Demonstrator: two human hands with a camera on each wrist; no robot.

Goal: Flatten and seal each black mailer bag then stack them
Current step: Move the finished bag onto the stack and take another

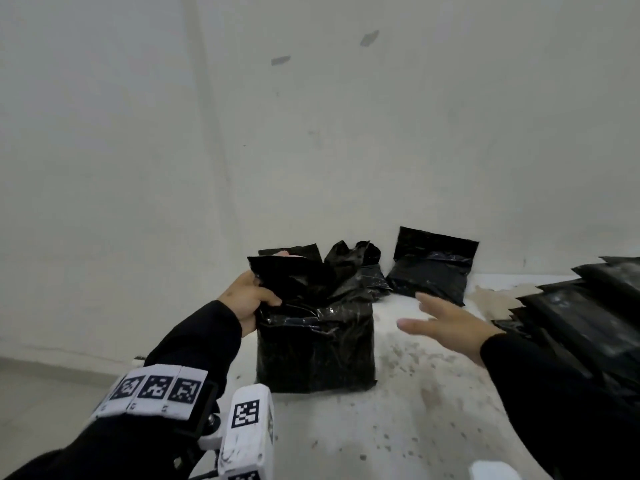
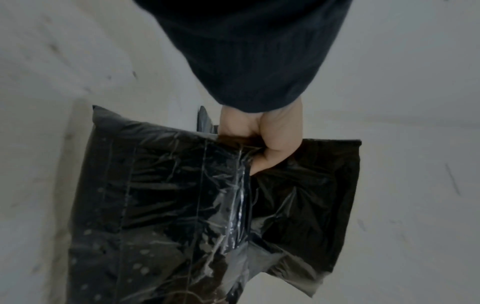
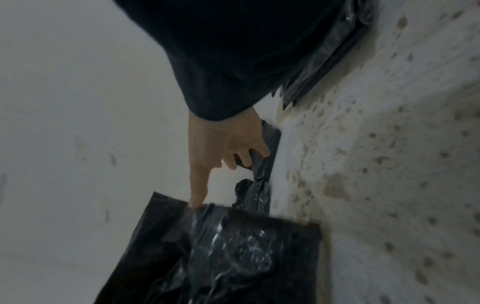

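A filled black mailer bag (image 1: 315, 344) stands upright on the white speckled table (image 1: 433, 403). My left hand (image 1: 254, 292) grips its open top flap at the left corner, thumb in front and fingers behind. The left wrist view shows that hand (image 2: 262, 148) closed on the bag (image 2: 182, 205) by the glossy seal strip. My right hand (image 1: 426, 313) hovers open to the right of the bag, fingers spread. In the right wrist view its forefinger (image 3: 197, 185) points at the bag's (image 3: 233, 257) flap edge; I cannot tell whether it touches.
A flat mailer (image 1: 433, 268) leans against the white wall behind. A crumpled black mailer (image 1: 360, 268) lies just behind the held bag. A stack of black mailers (image 1: 588, 317) fills the table's right side. The table's left edge runs below my left arm.
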